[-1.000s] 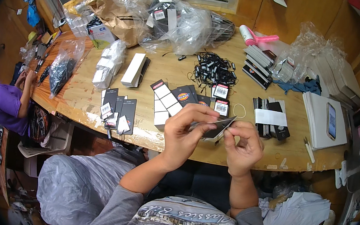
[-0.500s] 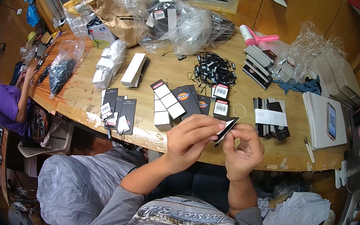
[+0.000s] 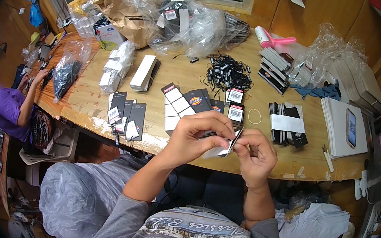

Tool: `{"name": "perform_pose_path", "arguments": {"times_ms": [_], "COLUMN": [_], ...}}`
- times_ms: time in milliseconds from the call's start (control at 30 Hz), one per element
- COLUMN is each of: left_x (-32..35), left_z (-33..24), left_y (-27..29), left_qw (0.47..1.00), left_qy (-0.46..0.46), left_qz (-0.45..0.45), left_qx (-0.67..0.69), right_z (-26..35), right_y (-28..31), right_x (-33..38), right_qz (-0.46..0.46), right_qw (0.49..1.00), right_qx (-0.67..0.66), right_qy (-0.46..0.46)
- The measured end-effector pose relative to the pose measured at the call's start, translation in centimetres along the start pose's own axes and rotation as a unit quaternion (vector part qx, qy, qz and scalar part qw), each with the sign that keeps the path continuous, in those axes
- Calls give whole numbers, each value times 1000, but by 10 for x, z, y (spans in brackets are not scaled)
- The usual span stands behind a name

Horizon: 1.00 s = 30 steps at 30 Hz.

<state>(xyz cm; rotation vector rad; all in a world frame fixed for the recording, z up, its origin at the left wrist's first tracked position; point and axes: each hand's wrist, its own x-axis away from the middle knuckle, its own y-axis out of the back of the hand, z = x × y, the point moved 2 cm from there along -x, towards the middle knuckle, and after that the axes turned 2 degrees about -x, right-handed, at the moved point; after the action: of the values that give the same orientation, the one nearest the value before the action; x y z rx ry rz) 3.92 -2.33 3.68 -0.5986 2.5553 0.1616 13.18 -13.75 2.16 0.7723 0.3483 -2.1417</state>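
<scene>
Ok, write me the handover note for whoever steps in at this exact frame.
Left hand: pinching a small stack of card tags over the table edge.
Right hand: fingers at the stack's top end.
On the table: fanned black-and-white tags, black string loops, banded tag bundle, tags with loops attached at left.
Done: some tags strung.
Left: tags in hand, fanned ones.

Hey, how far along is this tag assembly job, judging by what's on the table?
Looks done: a few black tags lie fanned near the table's front edge. In hand: the left hand and right hand pinch a small set of cards between them. Left: a pile of black loop fasteners, loose tag cards and a banded stack wait on the wooden table.
</scene>
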Motion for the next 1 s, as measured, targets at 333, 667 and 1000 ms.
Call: {"name": "perform_pose_path", "arguments": {"times_ms": [333, 667, 1000], "left_x": [6, 16, 15], "left_z": [-12, -11, -12], "left_y": [9, 15, -3], "left_qw": [992, 975, 995], "left_qy": [-28, -28, 61], "left_qz": [-124, -178, -83], "left_qx": [21, 128, 8], "right_z": [-10, -14, -11], "right_y": [16, 40, 38], "right_x": [0, 0, -2], "right_qz": [112, 151, 85], "right_qw": [970, 899, 916], "right_qx": [-72, -348, -334], "right_qy": [-205, -219, -205]}}
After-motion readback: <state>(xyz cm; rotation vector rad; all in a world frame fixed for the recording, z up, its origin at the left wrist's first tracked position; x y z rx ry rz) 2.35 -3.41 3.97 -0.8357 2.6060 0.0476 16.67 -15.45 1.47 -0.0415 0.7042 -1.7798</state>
